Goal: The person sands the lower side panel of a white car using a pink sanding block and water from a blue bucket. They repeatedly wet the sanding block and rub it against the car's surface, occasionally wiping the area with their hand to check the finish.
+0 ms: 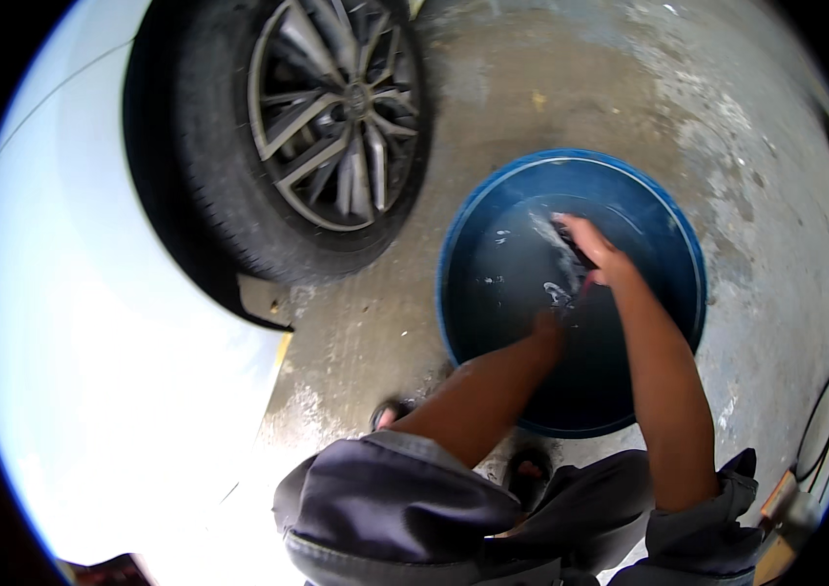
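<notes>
Inside one round blue tub (571, 155) of cloudy water (497, 259), two bare hands work close together, well within the rim. The right hand (598, 251) is at the water's surface, fingers bent beside one dark item (577, 246), which lies between them and the thumb; whether it is firmly grasped I cannot tell. The left hand (551, 330) is blurred and partly under water, so its grip cannot be told either. Both forearms cross the tub's near edge, one at each side. Two feet in dark sandals (529, 465) stand near that edge. One car wheel, a black tyre (209, 186) around a spoked alloy rim (356, 104), stands left of the tub under a pale car body (73, 254); a strip of concrete floor (522, 112) keeps tyre and tub apart. Most room lies beyond the tub's far edge and to its right, up to a looped dark hose or cable (803, 451).
</notes>
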`<state>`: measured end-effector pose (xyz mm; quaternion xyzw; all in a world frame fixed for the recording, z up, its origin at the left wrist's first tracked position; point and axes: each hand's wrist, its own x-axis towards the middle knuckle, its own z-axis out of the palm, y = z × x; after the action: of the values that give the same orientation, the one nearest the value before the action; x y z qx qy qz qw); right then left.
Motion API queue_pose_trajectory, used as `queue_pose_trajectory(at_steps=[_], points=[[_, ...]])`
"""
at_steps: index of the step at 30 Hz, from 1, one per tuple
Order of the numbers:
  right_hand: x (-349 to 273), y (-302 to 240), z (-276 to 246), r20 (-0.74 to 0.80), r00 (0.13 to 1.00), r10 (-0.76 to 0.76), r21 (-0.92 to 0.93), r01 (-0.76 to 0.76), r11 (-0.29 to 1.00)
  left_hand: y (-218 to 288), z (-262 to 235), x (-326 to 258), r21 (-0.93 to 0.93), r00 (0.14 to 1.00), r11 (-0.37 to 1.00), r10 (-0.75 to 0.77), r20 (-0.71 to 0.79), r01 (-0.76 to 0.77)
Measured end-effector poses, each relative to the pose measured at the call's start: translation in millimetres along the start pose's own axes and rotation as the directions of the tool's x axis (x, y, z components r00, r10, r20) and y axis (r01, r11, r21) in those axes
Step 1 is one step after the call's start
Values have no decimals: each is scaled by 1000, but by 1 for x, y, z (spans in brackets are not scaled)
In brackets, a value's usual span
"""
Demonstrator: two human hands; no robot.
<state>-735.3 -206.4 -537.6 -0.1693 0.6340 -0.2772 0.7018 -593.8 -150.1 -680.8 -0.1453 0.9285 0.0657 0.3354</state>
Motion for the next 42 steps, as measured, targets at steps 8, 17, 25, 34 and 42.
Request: queue_pose_trajectory(at_steps=[8,17,25,34,42], points=[[14,31,-37,-35,986,-162,528,155,835,64,-48,5,-285,994,958,-3,112,35],[110,285,-220,-602,777,-187,118,319,940,107,-99,-31,-417,981,908,56,186,28],[9,201,-8,-337,941,-20,-722,-245,647,-18,-95,-133,-89,965,976,-179,194,199],[-232,-16,29,-588,576,-568,-642,93,761,-53,-205,-234,-657,708,728,-357,-610,-199],[-136,128,-152,-649,670,361,652,244,718,-42,-189,-191,-842,550,539,-705,-448,5]])
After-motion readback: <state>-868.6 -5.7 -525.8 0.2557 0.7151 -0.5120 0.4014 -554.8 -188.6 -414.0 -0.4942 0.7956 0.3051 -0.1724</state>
